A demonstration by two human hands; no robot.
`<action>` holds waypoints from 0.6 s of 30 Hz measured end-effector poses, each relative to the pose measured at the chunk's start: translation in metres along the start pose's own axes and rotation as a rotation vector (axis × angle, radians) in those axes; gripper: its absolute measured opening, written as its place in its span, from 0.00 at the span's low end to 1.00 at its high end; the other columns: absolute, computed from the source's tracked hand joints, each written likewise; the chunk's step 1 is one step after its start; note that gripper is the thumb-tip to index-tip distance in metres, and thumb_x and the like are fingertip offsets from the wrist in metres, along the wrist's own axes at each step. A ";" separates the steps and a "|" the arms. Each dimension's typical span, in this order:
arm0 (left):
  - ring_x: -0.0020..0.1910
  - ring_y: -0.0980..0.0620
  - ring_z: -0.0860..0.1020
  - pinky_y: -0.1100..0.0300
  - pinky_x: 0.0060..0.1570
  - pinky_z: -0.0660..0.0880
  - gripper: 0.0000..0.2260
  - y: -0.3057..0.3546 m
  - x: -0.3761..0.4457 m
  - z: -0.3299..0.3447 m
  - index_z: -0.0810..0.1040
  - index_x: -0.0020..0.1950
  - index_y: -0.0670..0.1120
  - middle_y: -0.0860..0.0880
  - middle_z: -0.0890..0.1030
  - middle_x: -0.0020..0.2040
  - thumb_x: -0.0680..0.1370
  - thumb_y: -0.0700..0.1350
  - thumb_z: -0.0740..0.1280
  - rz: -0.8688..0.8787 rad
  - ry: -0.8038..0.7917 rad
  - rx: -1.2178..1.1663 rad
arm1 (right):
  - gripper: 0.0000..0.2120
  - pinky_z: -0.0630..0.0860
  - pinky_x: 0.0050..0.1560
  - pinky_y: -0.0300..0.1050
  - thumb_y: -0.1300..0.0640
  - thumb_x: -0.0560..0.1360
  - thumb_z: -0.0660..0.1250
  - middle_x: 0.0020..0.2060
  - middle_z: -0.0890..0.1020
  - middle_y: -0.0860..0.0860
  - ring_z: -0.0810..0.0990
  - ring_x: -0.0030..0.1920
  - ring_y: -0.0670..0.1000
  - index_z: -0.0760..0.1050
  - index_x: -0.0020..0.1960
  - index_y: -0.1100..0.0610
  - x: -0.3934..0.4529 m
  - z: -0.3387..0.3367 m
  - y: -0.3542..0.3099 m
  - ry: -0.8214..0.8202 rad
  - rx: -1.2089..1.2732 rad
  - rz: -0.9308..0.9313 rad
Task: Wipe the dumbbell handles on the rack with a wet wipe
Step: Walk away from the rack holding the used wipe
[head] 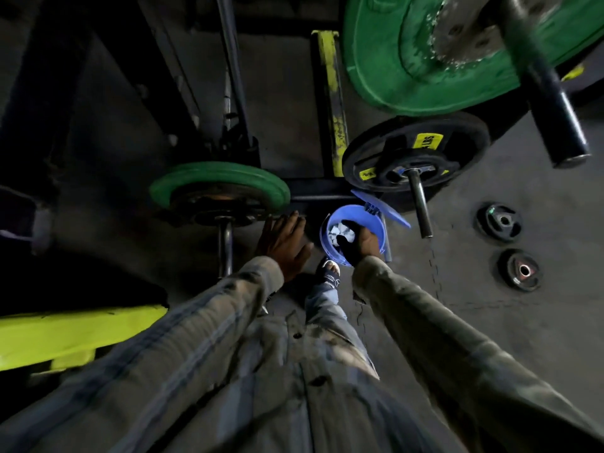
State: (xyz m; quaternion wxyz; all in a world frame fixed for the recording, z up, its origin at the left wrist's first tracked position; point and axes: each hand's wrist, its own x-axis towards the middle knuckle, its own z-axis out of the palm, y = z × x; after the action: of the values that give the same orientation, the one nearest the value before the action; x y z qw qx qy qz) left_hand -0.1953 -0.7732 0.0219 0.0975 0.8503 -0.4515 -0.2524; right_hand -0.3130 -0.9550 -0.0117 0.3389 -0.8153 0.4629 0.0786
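1. Right hand point(359, 238) is down inside the blue wipe tub point(348, 238), fingers curled around the white wipes point(340, 235) in it. Grasping a wipe, though how many it has I can't tell.
2. Tub sits on the dark floor point(490, 322) at centre, just right of the left hand and just far of the sandalled foot point(330, 273). Its blue lid point(382, 209) is flipped open, hanging off the far-right rim.
3. Left hand point(284, 245) is spread flat, fingers straight, released, holding nothing. It hovers or rests just left of the tub, fingertips next to the green plate point(219, 186); contact unclear.
4. Green plate is on a short peg pointing toward the viewer, left of centre. Black plate point(415, 155) with yellow labels is on a similar peg, right of centre, just far of the tub.
5. Large green plate point(408, 60) on a bar end fills the far right.
6. Yellow frame bar point(333, 103) runs far-to-near between the plates.
7. Two small black plates point(498, 220) lie flat on the floor at right, well apart from the tub.
8. No dumbbell handles identifiable here.
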 end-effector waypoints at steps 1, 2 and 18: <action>0.80 0.43 0.61 0.48 0.77 0.45 0.40 -0.009 -0.011 0.002 0.64 0.80 0.44 0.43 0.61 0.81 0.76 0.66 0.42 -0.029 0.056 0.000 | 0.16 0.70 0.52 0.25 0.57 0.83 0.62 0.64 0.79 0.60 0.76 0.66 0.60 0.76 0.68 0.61 -0.006 0.006 -0.008 0.000 0.008 -0.017; 0.79 0.44 0.61 0.50 0.77 0.43 0.39 -0.016 -0.022 0.002 0.66 0.80 0.44 0.43 0.62 0.81 0.76 0.65 0.43 -0.058 0.079 -0.014 | 0.15 0.72 0.57 0.34 0.55 0.82 0.64 0.61 0.81 0.59 0.78 0.63 0.60 0.78 0.65 0.59 -0.012 0.010 -0.018 -0.001 0.017 -0.027; 0.77 0.39 0.65 0.38 0.77 0.57 0.26 -0.112 -0.163 -0.024 0.67 0.79 0.46 0.41 0.65 0.79 0.83 0.56 0.56 -0.720 0.411 -0.063 | 0.28 0.60 0.76 0.49 0.44 0.78 0.65 0.72 0.73 0.57 0.69 0.74 0.59 0.72 0.73 0.56 -0.058 0.122 -0.225 -0.439 -0.206 -0.818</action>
State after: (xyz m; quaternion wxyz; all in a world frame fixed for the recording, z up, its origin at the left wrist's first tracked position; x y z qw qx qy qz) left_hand -0.1781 -0.5774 0.0536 0.1168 0.9832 -0.0883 -0.1091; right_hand -0.1412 -0.7609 0.0293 0.3494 -0.9241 0.0110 0.1545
